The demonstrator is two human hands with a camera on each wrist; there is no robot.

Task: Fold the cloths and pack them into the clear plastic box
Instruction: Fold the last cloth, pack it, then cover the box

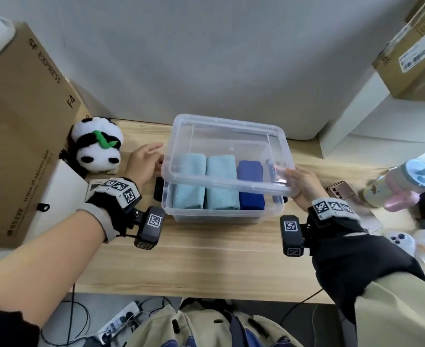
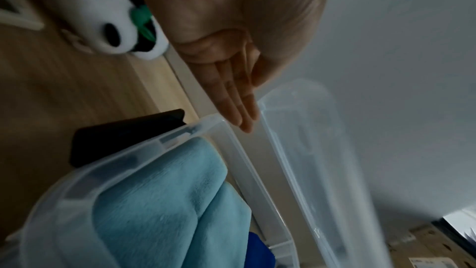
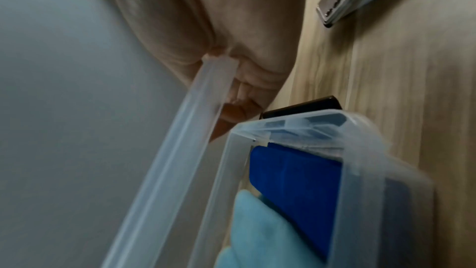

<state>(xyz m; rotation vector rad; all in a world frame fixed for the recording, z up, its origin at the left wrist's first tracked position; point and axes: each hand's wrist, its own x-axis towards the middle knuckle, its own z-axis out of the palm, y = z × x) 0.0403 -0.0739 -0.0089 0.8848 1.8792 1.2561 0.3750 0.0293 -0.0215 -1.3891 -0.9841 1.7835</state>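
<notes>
Cloths [image 1: 217,186] are already sitting folded in the clear plastic box [image 1: 221,216] on the desk [image 1: 194,261], two light blue ones and a dark blue one side by side, so we're basically down to the lid [image 1: 227,156]. Our right hand [image 1: 302,184] has its fingers clamped on the lid's right edge, while the left hand [image 1: 145,161] is flat, fingers straight and together, right by the left edge without really gripping. That's the risk we see: held from one side, the lid could tilt, slip, or land crooked and miss the rim. The black latches could also get trapped underneath.
</notes>
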